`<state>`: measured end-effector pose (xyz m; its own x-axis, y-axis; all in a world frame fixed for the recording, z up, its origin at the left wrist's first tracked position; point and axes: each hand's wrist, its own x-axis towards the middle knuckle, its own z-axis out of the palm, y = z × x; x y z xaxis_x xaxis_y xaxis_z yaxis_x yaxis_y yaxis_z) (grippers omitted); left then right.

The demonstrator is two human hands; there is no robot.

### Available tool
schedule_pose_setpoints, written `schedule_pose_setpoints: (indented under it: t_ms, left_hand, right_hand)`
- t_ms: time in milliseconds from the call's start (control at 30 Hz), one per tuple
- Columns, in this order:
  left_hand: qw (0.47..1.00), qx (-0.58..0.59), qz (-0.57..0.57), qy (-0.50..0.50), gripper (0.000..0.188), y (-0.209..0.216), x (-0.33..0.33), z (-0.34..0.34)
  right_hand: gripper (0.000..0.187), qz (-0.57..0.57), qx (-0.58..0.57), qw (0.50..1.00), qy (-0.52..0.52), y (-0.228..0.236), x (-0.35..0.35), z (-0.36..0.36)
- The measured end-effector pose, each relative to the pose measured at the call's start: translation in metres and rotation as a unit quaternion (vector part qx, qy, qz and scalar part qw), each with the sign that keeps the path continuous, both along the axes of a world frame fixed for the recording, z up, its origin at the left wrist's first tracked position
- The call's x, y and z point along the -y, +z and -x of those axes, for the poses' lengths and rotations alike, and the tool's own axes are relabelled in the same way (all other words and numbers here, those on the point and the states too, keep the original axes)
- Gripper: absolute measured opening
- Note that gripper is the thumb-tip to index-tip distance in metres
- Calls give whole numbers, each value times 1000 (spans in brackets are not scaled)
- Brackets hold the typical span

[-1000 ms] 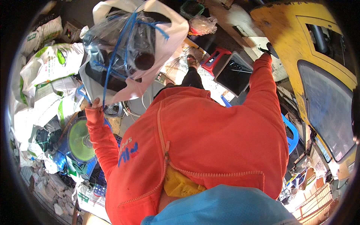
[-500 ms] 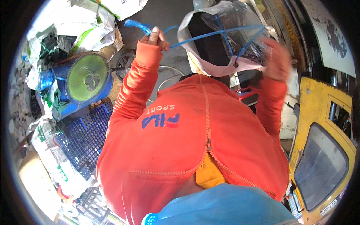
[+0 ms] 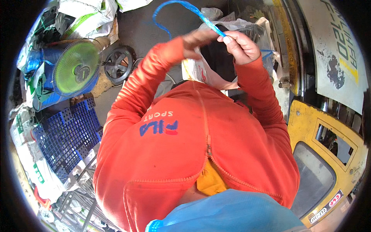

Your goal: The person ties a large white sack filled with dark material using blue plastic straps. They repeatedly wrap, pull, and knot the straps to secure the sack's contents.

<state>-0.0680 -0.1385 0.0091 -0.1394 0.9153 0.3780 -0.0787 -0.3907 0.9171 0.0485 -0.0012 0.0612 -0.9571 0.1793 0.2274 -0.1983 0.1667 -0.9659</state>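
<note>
A strand of blue plastic twine (image 3: 209, 24) is pinched between the thumb and fingers of my right hand (image 3: 242, 47). From that pinch it loops up and to the left, its tail hanging over the floor. My left hand (image 3: 198, 41), smeared by motion, is beside the right hand and just below the twine; how its fingers sit is unclear. Beyond my chest and under both hands stands a white sack (image 3: 204, 72) with its mouth wide. Something black (image 3: 218, 58) and clear plastic show inside it. More blue twine (image 3: 267, 54) lies across the sack's right side.
To the left stand a green fan (image 3: 77, 67), a black spoked wheel (image 3: 118, 65) and a blue plastic lattice pallet (image 3: 67, 139). White sacks (image 3: 87, 15) are heaped at the far left. On the right, a yellow machine panel (image 3: 299, 120) with a dark window stands close to my arm.
My left hand has let go of the twine's end and moved right. My right hand has moved left and now pinches the twine, whose loose end swings up and left.
</note>
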Motion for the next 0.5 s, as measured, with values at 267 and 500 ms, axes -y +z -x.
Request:
schedule_pose_setpoints:
  t_ms: [267,500]
  left_hand:
    - [981,-135,-1,136,23,-37,-82,-68]
    - [982,0,167,86,27,-18,-47,-94]
  right_hand:
    - [10,112,22,991,64,39,-12,8]
    - [15,32,-139,976,-163,144,-119,-34]
